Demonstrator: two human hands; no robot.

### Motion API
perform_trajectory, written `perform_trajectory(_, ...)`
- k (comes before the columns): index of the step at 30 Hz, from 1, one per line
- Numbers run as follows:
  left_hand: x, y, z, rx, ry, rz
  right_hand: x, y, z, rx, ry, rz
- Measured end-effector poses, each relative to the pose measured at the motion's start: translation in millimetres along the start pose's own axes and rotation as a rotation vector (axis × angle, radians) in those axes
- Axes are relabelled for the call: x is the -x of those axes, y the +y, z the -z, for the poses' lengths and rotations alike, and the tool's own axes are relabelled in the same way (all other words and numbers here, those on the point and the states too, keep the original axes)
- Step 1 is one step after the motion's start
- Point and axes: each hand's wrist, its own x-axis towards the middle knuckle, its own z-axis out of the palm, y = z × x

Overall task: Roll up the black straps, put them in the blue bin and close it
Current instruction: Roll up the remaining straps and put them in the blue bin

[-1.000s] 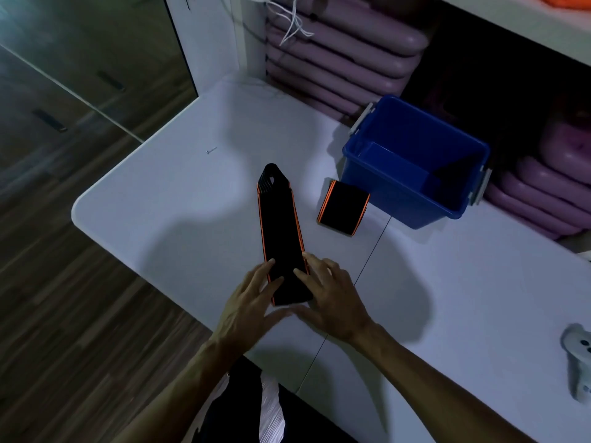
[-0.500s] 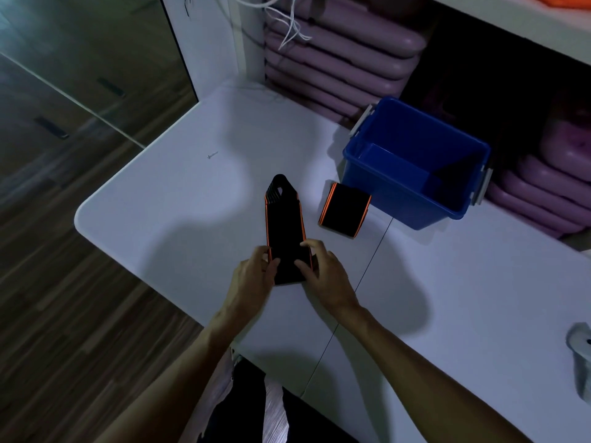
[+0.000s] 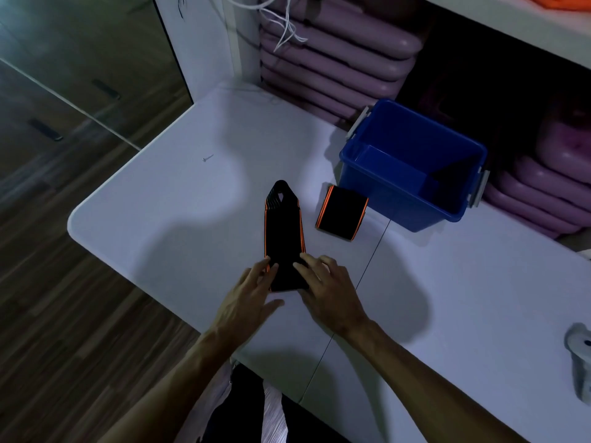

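A black strap with orange edges (image 3: 283, 231) lies flat on the white table (image 3: 166, 225), its looped tip pointing away from me. Its near end is a small roll under my fingers. My left hand (image 3: 248, 302) rests its straight fingers on the roll's left side. My right hand (image 3: 326, 292) rests its fingertips on the right side. A second strap (image 3: 341, 213), rolled up, lies to the right, close to the open blue bin (image 3: 377, 187). The bin stands at the back of the table without a lid on it.
Stacked purple mats (image 3: 335, 59) fill the shelf behind the bin and to its right. White cords (image 3: 281, 24) hang at the back. A small screw (image 3: 207, 158) lies on the far left of the table. A white-grey device (image 3: 580, 362) sits at the right edge.
Half a second ago both hands were curled over the strap's near end; now the fingers lie straight on the small roll. The roll has advanced a little up the strap.
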Motion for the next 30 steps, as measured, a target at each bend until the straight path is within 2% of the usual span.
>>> perform_trajectory(6,-9.6,-1.0,18.9,0.101,0.033,-0.027,-10.9,6.4,11.8,-0.067,0.016,0.087)
perform_trajectory(9,-21.9,-3.2,28.1,0.164,0.052,0.009,-26.3,3.1,25.1,-0.237,-0.038,-0.005)
perform_trajectory(12,-42.5,-5.4,22.8,0.253,0.048,0.217,-44.5,-5.4,22.2,-0.377,-0.032,-0.218)
perform_trajectory(14,-53.0,-0.3,16.0,0.274,0.062,0.356,-50.2,-11.8,14.6,-0.347,0.021,-0.341)
perform_trajectory(17,-61.1,13.5,11.0,0.28,0.128,0.536,-49.5,-19.3,7.0,-0.28,0.072,-0.431)
perform_trajectory(21,-64.4,24.7,11.1,0.422,0.151,0.736,-39.1,-21.9,8.9,-0.196,0.146,-0.394)
perform_trajectory(25,-66.8,19.3,14.0,0.685,0.073,0.919,-22.4,-26.2,11.8,-0.061,0.067,-0.297)
perform_trajectory(27,-62.4,16.2,14.3,0.672,0.077,0.824,-20.7,-25.9,12.2,0.009,-0.003,-0.248)
perform_trajectory(30,-49.7,10.8,13.5,0.464,0.174,0.428,-25.6,-19.1,13.7,0.02,-0.043,-0.176)
